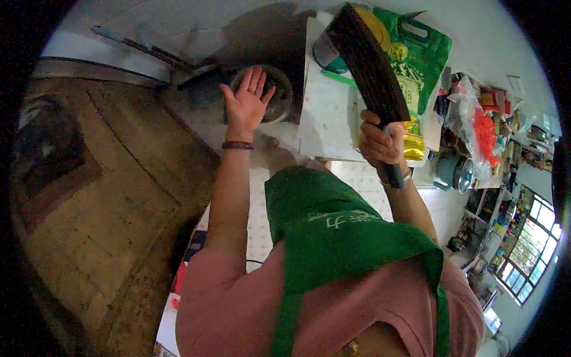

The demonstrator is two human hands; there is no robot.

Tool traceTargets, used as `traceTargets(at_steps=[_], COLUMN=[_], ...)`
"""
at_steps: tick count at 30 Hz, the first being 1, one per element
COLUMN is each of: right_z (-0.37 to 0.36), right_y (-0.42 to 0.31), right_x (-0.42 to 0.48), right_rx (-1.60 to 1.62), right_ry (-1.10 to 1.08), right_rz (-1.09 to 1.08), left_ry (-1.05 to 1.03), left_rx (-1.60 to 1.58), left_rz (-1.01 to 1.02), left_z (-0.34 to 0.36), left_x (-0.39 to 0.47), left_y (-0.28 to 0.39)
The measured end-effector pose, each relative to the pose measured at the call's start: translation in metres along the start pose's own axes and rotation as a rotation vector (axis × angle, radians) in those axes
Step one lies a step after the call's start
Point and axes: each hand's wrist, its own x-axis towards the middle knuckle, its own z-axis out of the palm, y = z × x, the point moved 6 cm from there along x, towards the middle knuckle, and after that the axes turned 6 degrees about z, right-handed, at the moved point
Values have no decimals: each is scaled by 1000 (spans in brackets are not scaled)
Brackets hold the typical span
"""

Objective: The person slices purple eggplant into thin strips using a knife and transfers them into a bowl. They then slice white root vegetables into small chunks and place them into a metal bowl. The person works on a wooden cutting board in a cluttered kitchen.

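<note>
My left hand [246, 103] is held out with its palm facing up and its fingers spread, nothing in it. Behind it, partly hidden, is a round bucket or basin [284, 91] with a pale rim. In my right hand [380, 139] I grip the handle of a long, dark, ridged tool [368, 64]; it resembles a hand brush, but its exact kind is unclear. The tool is raised at an angle over a white table [328, 134], hiding part of a green printed bag [428, 51]. A cup-like container [326, 52] and a thin green stick [334, 76] appear beside the tool.
A large brown wooden surface [129, 156] fills the left side, with a dark bundle [49, 134] on it. To the right are a lidded glass jar [448, 172], a red plastic bag [485, 136] and cluttered shelves. A barred window [528, 245] lies beyond.
</note>
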Motion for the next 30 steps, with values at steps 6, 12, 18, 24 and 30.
traceTargets(at_steps=[6, 12, 18, 24, 30], right_z=[-6, 0, -19, -4, -3], right_y=[-13, -3, 17, 47, 62], right_x=[-83, -191, -329, -466, -596], right_rx=[-69, 22, 175, 197, 73], right_ry=[93, -41, -315, -631, -688], right_rz=[-213, -411, -474, -551, -780], left_ry=[-111, -301, -429, -514, -647], left_rx=[-85, -97, -46, -17, 34], left_rz=[78, 24, -257, -636, -988], left_z=[46, 128, 238, 303, 358], left_x=[-17, -57, -119, -211, -289], left_y=[5, -41, -183, -373, -543])
